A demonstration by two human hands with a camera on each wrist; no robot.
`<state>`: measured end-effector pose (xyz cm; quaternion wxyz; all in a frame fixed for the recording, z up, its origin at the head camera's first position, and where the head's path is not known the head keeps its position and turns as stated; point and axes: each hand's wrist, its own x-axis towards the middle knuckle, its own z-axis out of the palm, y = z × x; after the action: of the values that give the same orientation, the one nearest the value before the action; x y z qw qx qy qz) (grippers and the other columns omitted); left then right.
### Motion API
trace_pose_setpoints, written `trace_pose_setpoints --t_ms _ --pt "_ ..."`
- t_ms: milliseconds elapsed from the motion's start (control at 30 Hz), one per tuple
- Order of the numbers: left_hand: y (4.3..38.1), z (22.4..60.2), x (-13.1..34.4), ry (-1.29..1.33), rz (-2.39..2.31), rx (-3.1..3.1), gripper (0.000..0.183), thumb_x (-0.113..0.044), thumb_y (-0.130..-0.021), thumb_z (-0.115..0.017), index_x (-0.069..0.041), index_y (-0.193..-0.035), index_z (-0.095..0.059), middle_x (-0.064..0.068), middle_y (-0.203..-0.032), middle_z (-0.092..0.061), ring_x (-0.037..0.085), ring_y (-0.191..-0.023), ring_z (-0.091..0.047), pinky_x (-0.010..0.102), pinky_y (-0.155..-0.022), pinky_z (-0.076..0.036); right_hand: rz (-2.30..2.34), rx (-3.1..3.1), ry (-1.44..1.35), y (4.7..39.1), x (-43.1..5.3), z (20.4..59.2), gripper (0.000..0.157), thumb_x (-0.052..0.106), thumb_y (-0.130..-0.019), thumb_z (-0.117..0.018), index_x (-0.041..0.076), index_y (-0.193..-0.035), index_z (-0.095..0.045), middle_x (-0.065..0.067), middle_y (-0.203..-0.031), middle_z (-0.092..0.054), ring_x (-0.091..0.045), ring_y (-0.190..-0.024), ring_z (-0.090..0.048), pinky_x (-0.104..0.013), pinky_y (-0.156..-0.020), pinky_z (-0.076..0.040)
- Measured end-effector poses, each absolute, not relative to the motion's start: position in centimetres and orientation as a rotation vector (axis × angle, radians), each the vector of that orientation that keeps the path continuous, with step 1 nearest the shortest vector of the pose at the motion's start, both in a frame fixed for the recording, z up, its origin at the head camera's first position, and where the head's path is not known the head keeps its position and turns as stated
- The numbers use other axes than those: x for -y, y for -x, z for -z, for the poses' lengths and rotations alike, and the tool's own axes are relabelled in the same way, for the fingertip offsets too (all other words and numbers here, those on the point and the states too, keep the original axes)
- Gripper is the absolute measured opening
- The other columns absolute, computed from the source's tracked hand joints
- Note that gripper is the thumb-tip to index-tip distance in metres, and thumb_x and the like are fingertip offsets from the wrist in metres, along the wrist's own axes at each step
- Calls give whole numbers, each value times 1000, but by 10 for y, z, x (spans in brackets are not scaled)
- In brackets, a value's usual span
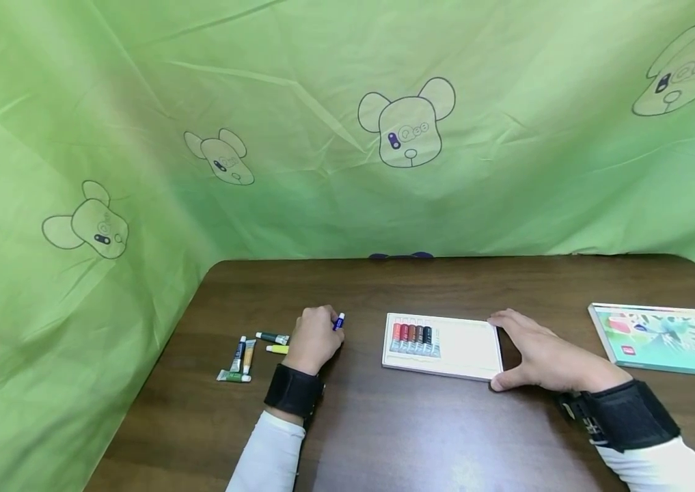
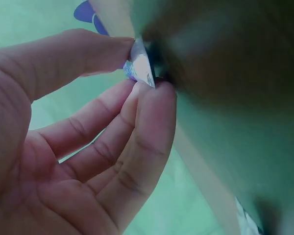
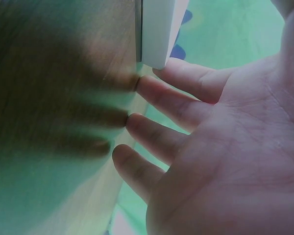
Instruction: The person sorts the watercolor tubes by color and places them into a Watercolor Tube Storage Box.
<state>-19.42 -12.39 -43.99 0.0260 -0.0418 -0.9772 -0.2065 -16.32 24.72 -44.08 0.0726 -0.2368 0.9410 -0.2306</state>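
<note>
In the head view my left hand (image 1: 311,338) is over the table left of the white tray, pinching a small blue paint tube (image 1: 339,321). In the left wrist view, thumb and fingertips hold the tube's flat silvery end (image 2: 144,63). My right hand (image 1: 540,355) spreads along the right side of the white tray (image 1: 470,345), thumb by its near corner and fingers by its far corner. One fingertip touches the tray's corner in the right wrist view, the other fingers extended. A row of paint tubes (image 1: 415,340), red through brown to black, lies in the tray's left part.
Several loose paint tubes lie left of my left hand, among them a yellow one (image 1: 277,349), a blue one (image 1: 238,354) and a green one (image 1: 233,376). A flat teal printed box (image 1: 673,338) is at the right. Green cloth (image 1: 322,205) hangs behind the brown table (image 1: 409,424).
</note>
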Motion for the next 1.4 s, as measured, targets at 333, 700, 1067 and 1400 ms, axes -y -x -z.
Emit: trace_pose_setpoints --t_ms 333,700,1067,1400 --pt "189 440 96 213 683 2940 20 -13 -79 -69 -3 -97 -70 7 -84 -67 9 -62 -55 23 -54 -47 693 -2832 702 163 -248 440 106 68 -61 -71 -3 -135 -42 -24 -138 -42 -44 -126 -40 -63 -94 -36" --pt "180 434 55 386 657 2841 19 -15 -79 -69 -3 -93 -72 6 -84 -68 8 -65 -55 20 -56 -46 688 -2831 691 163 -247 440 106 69 -61 -71 -2 -135 -42 -22 -139 -42 -44 -130 -36 -63 -95 -35" --pt "170 429 6 555 641 2823 20 -15 -81 -68 -8 -98 -73 2 -87 -70 7 -74 -60 16 -60 -46 700 -2829 693 161 -247 440 105 68 -61 -71 -3 -134 -43 -21 -138 -44 -43 -129 -37 -62 -95 -35" --pt "168 435 -25 562 458 2828 5 -15 -77 -69 -15 -81 -72 -2 -69 -61 10 -63 -59 24 -52 -47 707 -2833 695 162 -247 440 104 66 -61 -73 -2 -133 -44 -20 -137 -45 -39 -126 -43 -58 -94 -38"
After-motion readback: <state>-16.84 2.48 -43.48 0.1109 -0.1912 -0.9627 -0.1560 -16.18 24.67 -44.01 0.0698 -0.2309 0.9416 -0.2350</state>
